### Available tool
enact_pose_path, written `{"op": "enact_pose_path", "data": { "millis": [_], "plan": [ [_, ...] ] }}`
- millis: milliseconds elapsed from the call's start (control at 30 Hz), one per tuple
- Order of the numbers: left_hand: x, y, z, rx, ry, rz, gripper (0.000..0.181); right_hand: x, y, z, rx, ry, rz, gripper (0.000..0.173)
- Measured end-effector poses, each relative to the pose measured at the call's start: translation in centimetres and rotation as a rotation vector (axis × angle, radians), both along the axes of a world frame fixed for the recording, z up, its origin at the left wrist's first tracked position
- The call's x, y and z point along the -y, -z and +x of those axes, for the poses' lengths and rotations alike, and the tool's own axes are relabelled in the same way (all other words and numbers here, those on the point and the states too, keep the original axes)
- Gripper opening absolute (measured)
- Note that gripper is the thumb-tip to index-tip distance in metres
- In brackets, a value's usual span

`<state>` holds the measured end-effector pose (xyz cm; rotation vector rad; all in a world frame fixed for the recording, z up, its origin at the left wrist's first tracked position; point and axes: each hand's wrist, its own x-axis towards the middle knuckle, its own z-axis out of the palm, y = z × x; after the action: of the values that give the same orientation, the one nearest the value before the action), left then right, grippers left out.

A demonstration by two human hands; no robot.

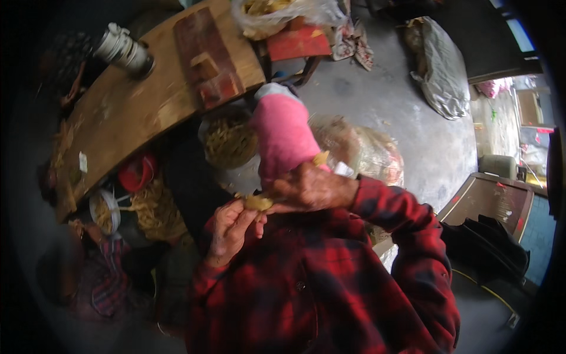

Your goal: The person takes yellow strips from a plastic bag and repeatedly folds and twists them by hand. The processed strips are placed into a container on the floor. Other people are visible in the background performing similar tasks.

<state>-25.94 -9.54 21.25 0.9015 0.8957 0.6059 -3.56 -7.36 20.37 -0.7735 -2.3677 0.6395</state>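
Note:
Between thumb and fingers of my left hand (pixel 232 228) is a small yellowish-tan piece (pixel 258 203) of soft-looking material. My right hand (pixel 309 186) is curled close beside it, one finger stretched towards the piece. Whatever the right palm may enclose is hidden and blurred. Another tan scrap (pixel 320 158) shows at the far side of that hand. Under both hands a pink cloth (pixel 285 128) covers what looks like my leg. Just beyond, a lined container (pixel 230 139) holds many tan strips.
A wooden table (pixel 154 97) bears a large grey-white flask (pixel 126 51). Below it are a red bucket (pixel 137 171), a white bucket (pixel 105 211) and heaped strips (pixel 159 210). Another person's plaid sleeve (pixel 110 256) is at left. Plastic-wrapped bundles (pixel 367 148) lie on the floor; a red stool (pixel 298 43) stands beyond.

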Motion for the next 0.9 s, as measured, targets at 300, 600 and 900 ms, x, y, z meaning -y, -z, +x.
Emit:
{"op": "enact_pose_path", "data": {
  "millis": [300, 600, 900],
  "plan": [
    [-0.6, -1.3, -2.6, -0.144, 0.282, 0.428, 0.022, 0.3, -1.6, 1.5, -0.057, -0.143, -0.303, 0.02],
    [-2.2, -2.0, -2.1, -0.372, 0.324, 0.586, 0.032, -0.5, -1.1, 1.3, -0.069, -0.142, -0.42, 0.018],
    [-3.1, -1.2, 2.1, -0.652, 0.401, 1.224, 0.026, -0.6, -1.3, 1.0, -0.126, -0.088, -0.612, 0.02]
  ]
}}
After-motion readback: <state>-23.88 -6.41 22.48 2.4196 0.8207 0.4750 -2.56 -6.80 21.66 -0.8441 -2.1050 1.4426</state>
